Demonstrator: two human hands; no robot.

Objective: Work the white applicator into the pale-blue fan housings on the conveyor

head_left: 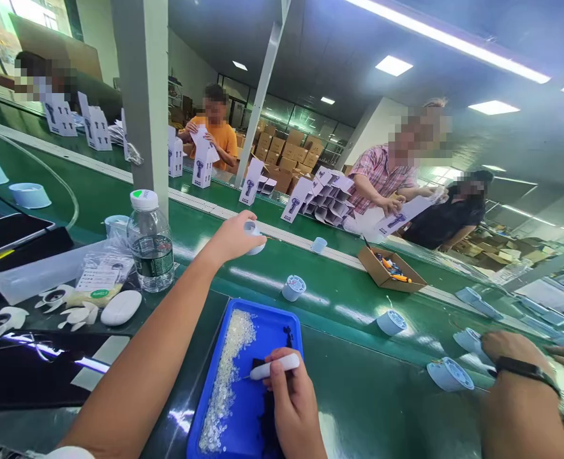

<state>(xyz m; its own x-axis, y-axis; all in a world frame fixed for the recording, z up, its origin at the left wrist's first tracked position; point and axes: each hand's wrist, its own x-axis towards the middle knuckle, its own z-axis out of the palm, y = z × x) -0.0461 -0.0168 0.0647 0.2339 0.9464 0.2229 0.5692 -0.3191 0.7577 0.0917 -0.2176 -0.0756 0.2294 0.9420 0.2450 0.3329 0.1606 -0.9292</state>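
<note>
My left hand (pixel 237 239) reaches out over the green belt, its fingers closed round a light blue round plastic housing (pixel 254 247). In my right hand (pixel 294 398) is a white pen-like tool (pixel 282 365) with a thin metal tip. That tip points left, over a blue tray (pixel 229 305). Small clear rings (pixel 222 389) are heaped along the tray's left side, and small black pieces (pixel 268 421) lie on its right side, partly hidden by my right hand.
More light blue housings (pixel 294 288) stand along the green belt (pixel 330 274). A water bottle (pixel 151 245) and a white mouse-like object (pixel 121 308) are left of my arm. A co-worker's wrist with a black band (pixel 526 370) is at right. Beyond stand white boxes (pixel 252 181) and a cardboard box (pixel 387 274).
</note>
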